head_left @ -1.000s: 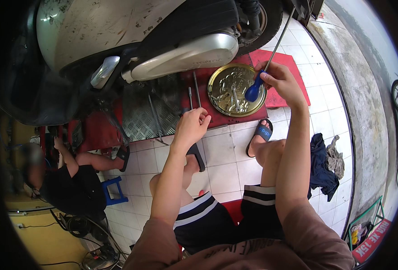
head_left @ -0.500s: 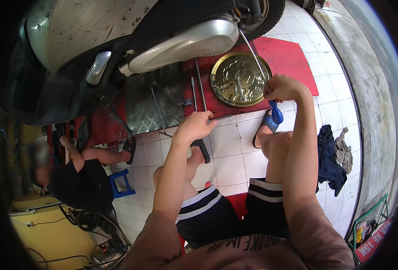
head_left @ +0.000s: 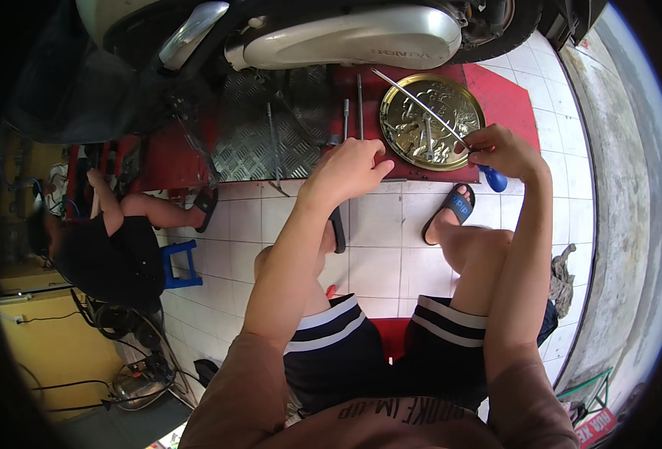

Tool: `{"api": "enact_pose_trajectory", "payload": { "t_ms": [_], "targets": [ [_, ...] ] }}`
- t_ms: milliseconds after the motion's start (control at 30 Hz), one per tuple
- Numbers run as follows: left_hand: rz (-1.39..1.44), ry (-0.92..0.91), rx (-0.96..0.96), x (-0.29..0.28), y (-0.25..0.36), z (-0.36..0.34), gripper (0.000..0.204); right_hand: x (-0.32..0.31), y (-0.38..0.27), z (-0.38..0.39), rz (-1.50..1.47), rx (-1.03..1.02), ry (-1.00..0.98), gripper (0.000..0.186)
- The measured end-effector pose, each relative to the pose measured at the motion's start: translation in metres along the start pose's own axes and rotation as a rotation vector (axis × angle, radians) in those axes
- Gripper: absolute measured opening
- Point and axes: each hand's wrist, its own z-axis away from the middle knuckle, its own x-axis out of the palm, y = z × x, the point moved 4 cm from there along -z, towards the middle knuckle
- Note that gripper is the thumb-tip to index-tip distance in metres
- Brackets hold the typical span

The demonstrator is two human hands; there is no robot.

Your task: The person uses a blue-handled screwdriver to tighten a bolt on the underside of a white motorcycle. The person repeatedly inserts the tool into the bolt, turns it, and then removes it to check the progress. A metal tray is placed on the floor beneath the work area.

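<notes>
1. Blue-handled, head view: grasping a screwdriver (head_left: 493, 179) in the right hand (head_left: 504, 153), closing fingers near the handle, with shaft slanted across the brass-coloured tray (head_left: 462, 108).
2. Curling the fingers of the left hand (head_left: 349, 172) near two metal rods (head_left: 346, 120) on the red worktop (head_left: 507, 97); cannot tell whether around anything.
3. Done, apparently: laying out tools, with a spanner (head_left: 429, 135) on the tray.
4. Left open: cannot tell remaining work, with the silver scooter casing (head_left: 346, 41) in place.
</notes>
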Motion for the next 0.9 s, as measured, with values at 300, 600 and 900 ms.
{"api": "enact_pose_trajectory", "payload": {
  "t_ms": [300, 600, 900],
  "targets": [
    [0.022, 0.090, 0.039, -0.014, 0.008, 0.009, 0.023, 0.018, -0.026, -0.011, -0.103, 0.010, 0.035, 0.024],
    [-0.117, -0.337, -0.222, -0.009, -0.036, 0.031, 0.037, 0.035, -0.022, -0.036, 0.118, 0.157, -0.038, 0.022],
    [-0.174, -0.367, -0.348, -0.030, -0.076, 0.034, 0.047, 0.030, -0.013, -0.044, 0.200, 0.314, -0.025, 0.024]
  ]
}}
